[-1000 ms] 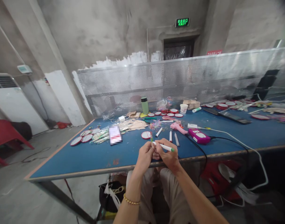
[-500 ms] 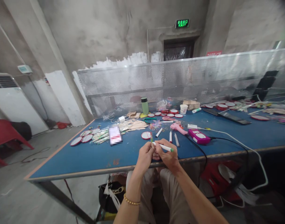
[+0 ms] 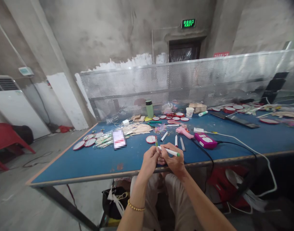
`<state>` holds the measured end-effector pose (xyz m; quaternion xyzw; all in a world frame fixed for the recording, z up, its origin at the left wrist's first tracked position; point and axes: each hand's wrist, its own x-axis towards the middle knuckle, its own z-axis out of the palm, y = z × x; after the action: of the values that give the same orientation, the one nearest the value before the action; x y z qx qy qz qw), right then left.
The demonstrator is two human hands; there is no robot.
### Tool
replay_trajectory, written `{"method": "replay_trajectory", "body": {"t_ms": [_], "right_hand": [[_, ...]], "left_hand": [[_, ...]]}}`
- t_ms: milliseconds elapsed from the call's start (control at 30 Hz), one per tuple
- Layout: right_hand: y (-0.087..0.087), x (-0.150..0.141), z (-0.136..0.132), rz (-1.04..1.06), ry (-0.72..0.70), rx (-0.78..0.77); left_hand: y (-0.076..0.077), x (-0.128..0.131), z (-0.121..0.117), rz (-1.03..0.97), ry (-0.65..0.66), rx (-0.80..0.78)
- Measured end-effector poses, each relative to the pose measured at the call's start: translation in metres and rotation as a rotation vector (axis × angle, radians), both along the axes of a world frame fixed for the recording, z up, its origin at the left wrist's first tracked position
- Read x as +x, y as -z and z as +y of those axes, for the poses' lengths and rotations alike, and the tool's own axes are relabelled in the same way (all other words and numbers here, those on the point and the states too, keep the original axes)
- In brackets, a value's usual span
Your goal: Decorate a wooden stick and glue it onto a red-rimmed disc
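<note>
Left hand: fingers closed on a narrow stick, coloured red and green, held upright above the near edge of the blue counter. Right hand: pinch grip on a white marker, green end outward, other end at the stick. Red-rimmed disc lies on the counter just beyond the hands.

1. At one o'clock, a green-lit exit sign hangs above a dark doorway.
2. At two o'clock, a red notice shows just above the top edge of a perforated metal screen.
3. Near the centre, a green bottle with a black lid stands upright on the blue surface; a paper cup stands at its three o'clock.
4. At nine o'clock, a red chair stands before a white vented cabinet.
</note>
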<state>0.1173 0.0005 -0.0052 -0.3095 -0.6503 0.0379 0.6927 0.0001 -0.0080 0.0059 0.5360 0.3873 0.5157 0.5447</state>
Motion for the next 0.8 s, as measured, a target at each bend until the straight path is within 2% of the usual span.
{"method": "replay_trajectory", "body": {"t_ms": [800], "right_hand": [[0.0023, 0.0003, -0.0004, -0.006, -0.009, -0.049]], "left_hand": [[-0.0011, 0.0010, -0.0005, 0.005, -0.003, -0.001]]}}
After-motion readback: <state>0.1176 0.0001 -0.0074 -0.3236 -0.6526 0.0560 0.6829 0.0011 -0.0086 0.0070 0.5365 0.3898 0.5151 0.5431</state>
